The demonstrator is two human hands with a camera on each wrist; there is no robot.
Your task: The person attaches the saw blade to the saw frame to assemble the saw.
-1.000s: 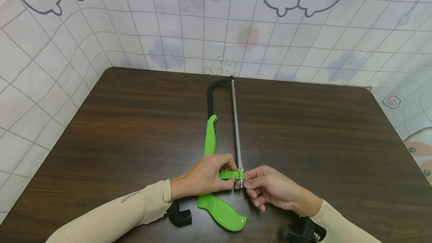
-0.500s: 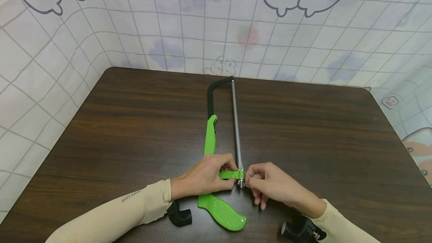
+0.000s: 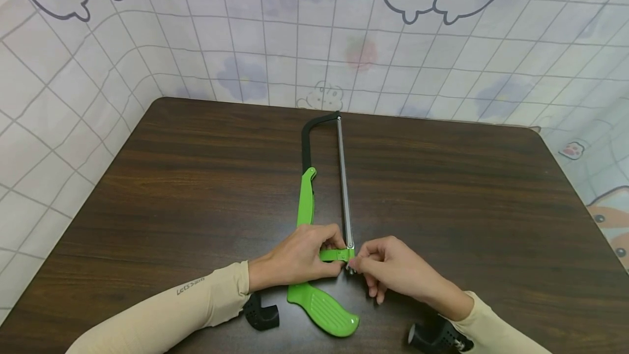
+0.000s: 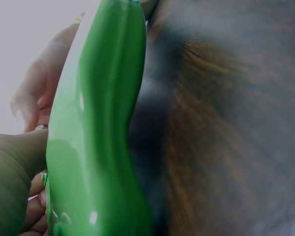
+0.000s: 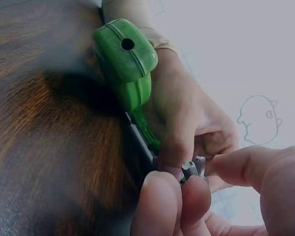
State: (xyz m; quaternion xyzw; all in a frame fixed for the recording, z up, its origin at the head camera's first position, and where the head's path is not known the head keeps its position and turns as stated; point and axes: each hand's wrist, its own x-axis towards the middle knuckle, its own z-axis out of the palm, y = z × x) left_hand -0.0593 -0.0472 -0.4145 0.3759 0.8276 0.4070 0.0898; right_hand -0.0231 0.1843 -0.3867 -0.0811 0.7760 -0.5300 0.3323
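A hacksaw (image 3: 306,201) with a green handle and a black front frame lies lengthwise on the table. Its grey blade (image 3: 345,184) runs along the right side. My left hand (image 3: 302,255) reaches across the frame and grips the green arm at the blade's near end, thumb and fingers on either side. At that end sits a metal wing nut (image 5: 189,169), which the fingertips of my right hand (image 3: 398,269) pinch. In the left wrist view the green handle (image 4: 101,123) fills the middle and hides part of my left hand. The handle's butt (image 5: 128,54) shows in the right wrist view.
The dark wooden table (image 3: 196,179) carries the saw, whose far tip reaches the back edge. A white curtain (image 3: 275,42) with grid lines and cartoon prints hangs behind and at both sides. Black wrist devices (image 3: 262,316) are strapped under both sleeves.
My right fingers turn at the wing nut: they shift off slightly to the right, then come back onto it. My left hand and the hacksaw stay in place.
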